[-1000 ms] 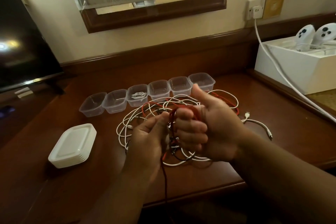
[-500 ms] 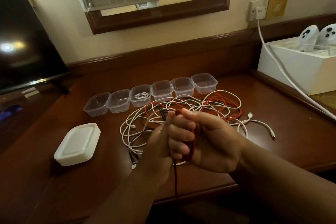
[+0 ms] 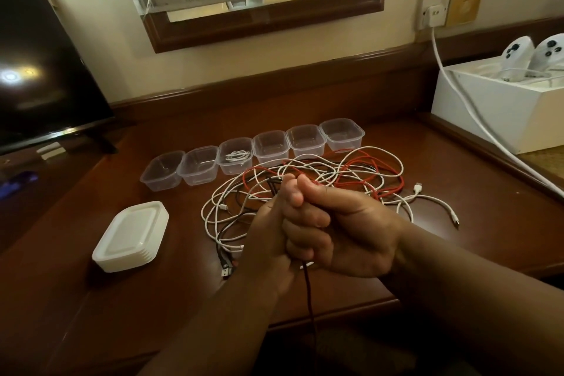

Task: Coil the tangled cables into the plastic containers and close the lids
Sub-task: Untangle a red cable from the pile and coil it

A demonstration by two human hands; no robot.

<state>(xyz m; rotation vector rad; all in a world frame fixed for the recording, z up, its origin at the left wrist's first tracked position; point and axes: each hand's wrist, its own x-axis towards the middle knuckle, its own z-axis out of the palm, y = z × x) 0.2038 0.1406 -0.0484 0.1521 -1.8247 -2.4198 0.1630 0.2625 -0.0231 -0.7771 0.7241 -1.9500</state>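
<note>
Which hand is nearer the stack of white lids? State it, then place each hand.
Left. The left hand is just right of the stack of white lids, both over the desk's front. The right hand is further right, pressed against the left hand.

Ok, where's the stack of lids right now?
In the head view, the stack of lids sits on the desk's left side, in front of the leftmost container and left of the cable tangle.
</note>
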